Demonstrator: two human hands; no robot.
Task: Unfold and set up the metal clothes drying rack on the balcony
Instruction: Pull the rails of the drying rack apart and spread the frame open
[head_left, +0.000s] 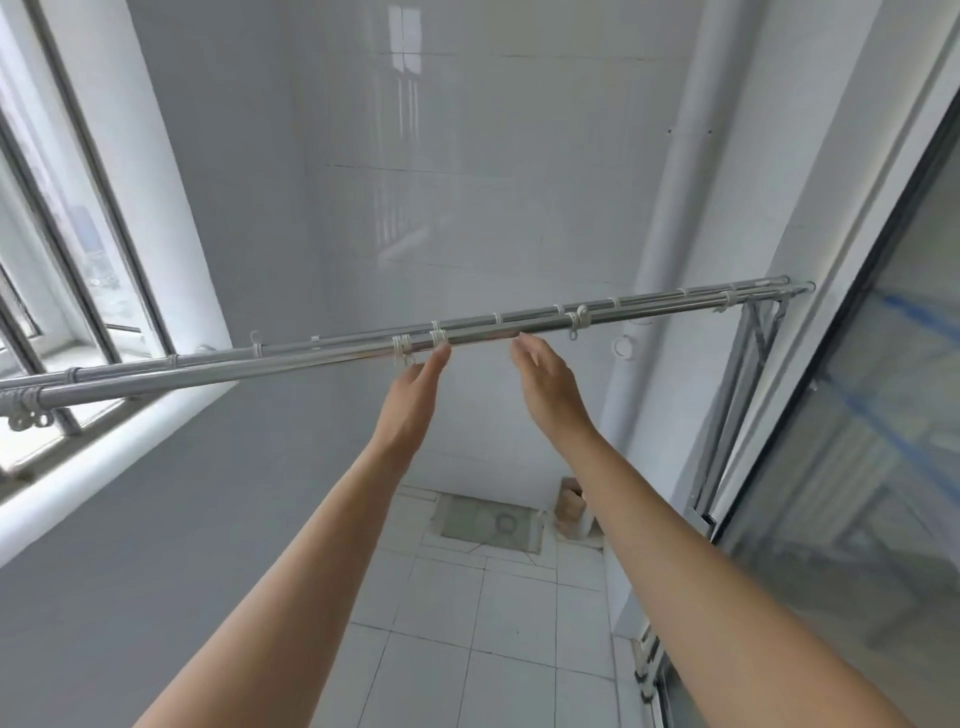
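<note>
Two long shiny metal rods of the drying rack (291, 361) run side by side across the view, from the window at lower left up to a folding metal bracket (748, 364) at the right wall. White plastic rings (439, 338) sit at intervals along them. My left hand (410, 400) reaches up with straight fingers, its fingertips at the front rod beside two white rings. My right hand (550, 387) is raised next to it, fingers apart, fingertips just under the front rod. Neither hand grips anything.
A barred window (78, 249) with a white sill fills the left side. A sliding glass door (857, 441) runs along the right. A white drainpipe (670, 218) stands in the far right corner. On the tiled floor lie a floor drain panel (491, 522) and a small brown box (571, 501).
</note>
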